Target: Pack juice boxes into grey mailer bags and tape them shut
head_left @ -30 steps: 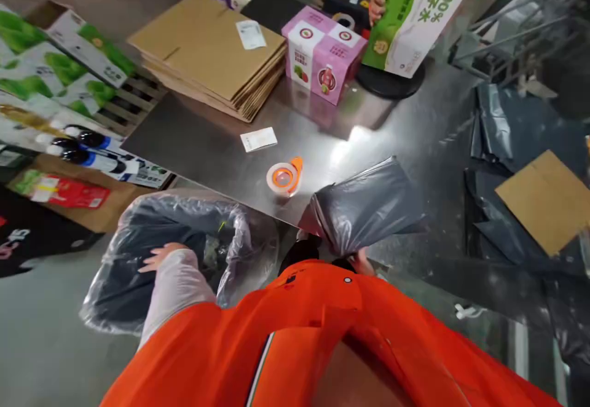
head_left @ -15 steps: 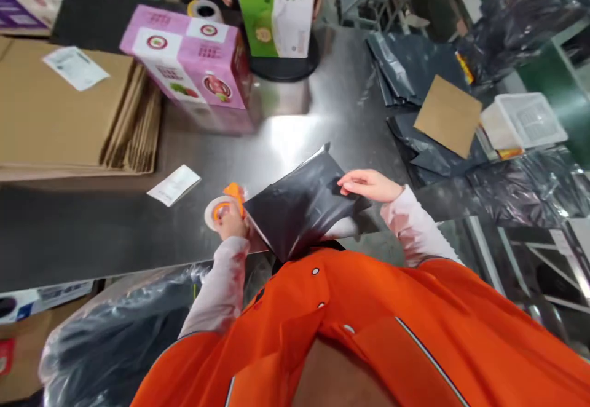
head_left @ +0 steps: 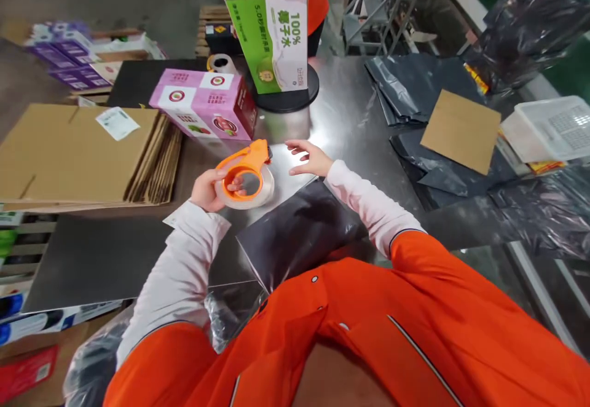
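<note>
Cardboard cartons [head_left: 78, 155], flattened, brown and stacked, lay at the left edge of the stainless steel table [head_left: 350, 106], with a white paper label [head_left: 117, 123] on the top one. Just right of the stack, the left hand [head_left: 209, 189] held an orange tape dispenser [head_left: 244, 173] loaded with a clear tape roll, its fingers curled around the orange ring. Beyond the dispenser, toward the far edge, lay a pink and white printed box [head_left: 203, 104], with a small roll of tape [head_left: 221, 63] behind it. A glossy black plastic mailer bag [head_left: 299, 232] lay flat at the near edge, below and between the hands, with one corner reaching past that edge. The right hand [head_left: 308, 156] was open and empty, its fingers spread, just beside the dispenser and above the bag; whether it touched the table could not be told. At the far edge, a green and white carton [head_left: 270, 32] marked 100% stood upright on a round black stand [head_left: 288, 94]. Farther right, dark grey mailer bags [head_left: 415, 87] lay in a pile under a brown cardboard sheet [head_left: 461, 130], and a white plastic crate [head_left: 548, 130] sat beyond them.
</note>
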`<state>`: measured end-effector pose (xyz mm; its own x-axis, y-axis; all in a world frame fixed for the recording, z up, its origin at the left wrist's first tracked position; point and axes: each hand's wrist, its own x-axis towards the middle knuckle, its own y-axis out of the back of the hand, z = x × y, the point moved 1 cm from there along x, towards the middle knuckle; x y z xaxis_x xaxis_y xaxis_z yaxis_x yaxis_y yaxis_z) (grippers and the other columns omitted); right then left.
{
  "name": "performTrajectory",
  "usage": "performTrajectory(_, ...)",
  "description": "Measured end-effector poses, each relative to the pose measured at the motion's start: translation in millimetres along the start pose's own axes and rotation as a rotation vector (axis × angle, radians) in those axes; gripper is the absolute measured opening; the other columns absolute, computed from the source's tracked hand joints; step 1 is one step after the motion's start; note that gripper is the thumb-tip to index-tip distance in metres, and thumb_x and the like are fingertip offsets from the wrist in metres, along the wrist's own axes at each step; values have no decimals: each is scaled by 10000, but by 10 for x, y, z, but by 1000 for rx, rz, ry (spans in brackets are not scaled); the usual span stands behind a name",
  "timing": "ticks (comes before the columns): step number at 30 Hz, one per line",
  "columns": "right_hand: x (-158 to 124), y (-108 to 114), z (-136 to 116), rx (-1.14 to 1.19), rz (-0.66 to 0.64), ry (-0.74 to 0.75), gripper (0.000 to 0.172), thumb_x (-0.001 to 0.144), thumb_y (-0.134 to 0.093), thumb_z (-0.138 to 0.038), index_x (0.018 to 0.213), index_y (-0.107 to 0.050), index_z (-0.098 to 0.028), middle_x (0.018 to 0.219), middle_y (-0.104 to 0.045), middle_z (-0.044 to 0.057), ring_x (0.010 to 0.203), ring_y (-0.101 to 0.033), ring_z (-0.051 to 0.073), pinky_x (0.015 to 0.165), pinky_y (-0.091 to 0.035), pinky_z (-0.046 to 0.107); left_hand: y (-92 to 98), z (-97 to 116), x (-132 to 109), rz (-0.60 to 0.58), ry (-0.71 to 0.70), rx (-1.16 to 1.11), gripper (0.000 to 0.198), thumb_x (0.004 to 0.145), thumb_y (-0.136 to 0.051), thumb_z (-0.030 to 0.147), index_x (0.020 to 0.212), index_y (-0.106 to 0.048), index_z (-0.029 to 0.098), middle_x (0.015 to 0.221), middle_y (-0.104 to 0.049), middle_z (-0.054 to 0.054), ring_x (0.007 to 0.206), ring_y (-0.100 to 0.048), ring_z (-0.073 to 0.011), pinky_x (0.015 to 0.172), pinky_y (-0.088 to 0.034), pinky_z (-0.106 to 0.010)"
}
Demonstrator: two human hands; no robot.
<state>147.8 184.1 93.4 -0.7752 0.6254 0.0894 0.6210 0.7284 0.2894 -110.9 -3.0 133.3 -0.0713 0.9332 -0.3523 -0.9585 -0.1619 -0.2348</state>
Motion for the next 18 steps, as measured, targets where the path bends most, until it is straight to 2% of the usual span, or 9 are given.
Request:
performTrajectory(3, 138, -76, 72, 29, 50, 26, 1003, 613, -992, -521, 1502, -638, -221, 1555, -585, 154, 1292, -645, 290, 971, -599, 373, -216, -6, 152, -18, 57, -60, 811, 718, -530, 385, 1488, -554, 132, 707, -448, 13, 520, -213, -97, 648, -489, -400)
performTrajectory(7, 271, -104, 140, 62, 106, 42, 764, 695, -949, -505, 1372, -744, -215, 1425, -658, 118, 1196, -685, 255, 913, -602, 330, -277, -98, 264, -5, 152, -166, 821, 715, -507, 361, 1515, -531, 176, 727, -466, 7, 508, -202, -99, 588, -445, -356)
performTrajectory(9, 342, -109, 177, 63, 129, 34, 640, 726, -940, -442, 1295, -785, -192, 1343, -692, 105, 1119, -703, 226, 856, -598, 303, -284, -149, 323, 4, 163, -204, 795, 722, -501, 365, 1492, -560, 181, 708, -464, 1, 509, -272, -121, 585, -459, -354)
performTrajectory(12, 383, -146, 224, 27, 176, -4, 449, 767, -946, -323, 1174, -830, -174, 1261, -745, 84, 1053, -706, 197, 867, -599, 301, -296, -217, 428, 4, 123, -199, 760, 747, -487, 396, 1460, -601, 161, 663, -451, -8, 544, -413, -173, 635, -533, -393)
performTrajectory(16, 272, -255, 263, -30, 369, -4, 108, 855, -887, -256, 936, -863, -189, 1146, -807, 71, 1131, -722, 220, 1046, -586, 355, -225, -260, 637, -13, 46, -45, 798, 758, -476, 451, 1476, -612, 129, 594, -427, 6, 494, -445, -193, 754, -619, -535)
performTrajectory(18, 235, -286, 312, -31, 363, -1, 75, 850, -884, -270, 829, -849, -207, 1044, -820, 60, 1075, -745, 220, 1078, -577, 372, -108, -259, 766, -40, -43, 116, 788, 759, -479, 458, 1438, -643, 93, 575, -452, -7, 487, -475, -205, 729, -629, -556)
